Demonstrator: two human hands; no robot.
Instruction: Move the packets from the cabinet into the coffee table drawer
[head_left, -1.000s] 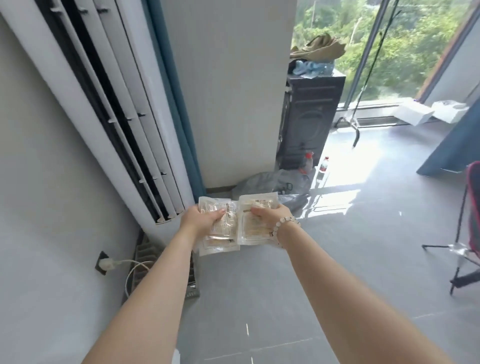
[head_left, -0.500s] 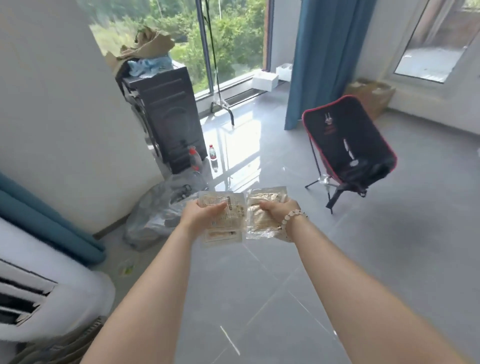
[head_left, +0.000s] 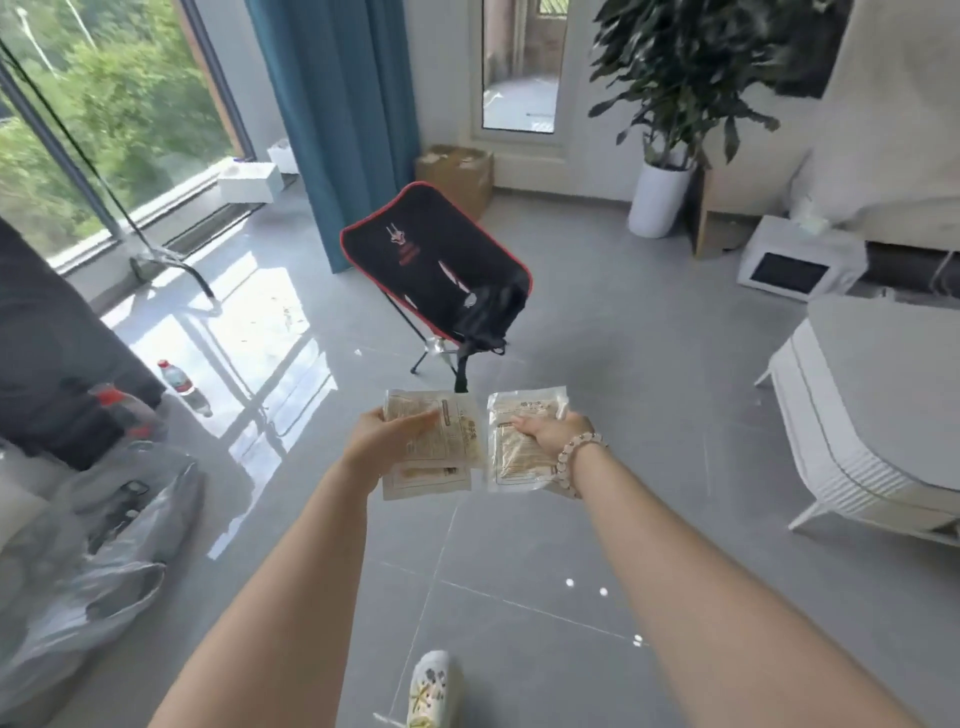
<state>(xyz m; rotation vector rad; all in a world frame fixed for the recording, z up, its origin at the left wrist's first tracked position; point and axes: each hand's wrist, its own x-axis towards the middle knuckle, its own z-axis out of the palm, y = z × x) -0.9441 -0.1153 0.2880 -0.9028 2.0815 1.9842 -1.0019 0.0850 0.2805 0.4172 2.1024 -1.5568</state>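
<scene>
Glossy clear plastic on the packets (head_left: 460, 439); polished, reflective grey tile on the floor (head_left: 519, 561); matt black cloth on the chair (head_left: 431, 270), frame (head_left: 435, 345) perhaps metal; matt cloth curtain (head_left: 343, 104).

Straight ahead of my left hand (head_left: 382, 439) and right hand (head_left: 545, 428), which both grip packets (head_left: 452, 436), the black folding chair (head_left: 436, 275) stands in the way, its legs showing just beyond the packets. To my right the grey floor (head_left: 649, 415) runs bare up to the white coffee table (head_left: 883, 384), whose slatted side and leg wall off that edge. To my left, plastic bags (head_left: 104, 519), a water bottle (head_left: 179, 382) and a dark cabinet (head_left: 47, 338) crowd the floor.
</scene>
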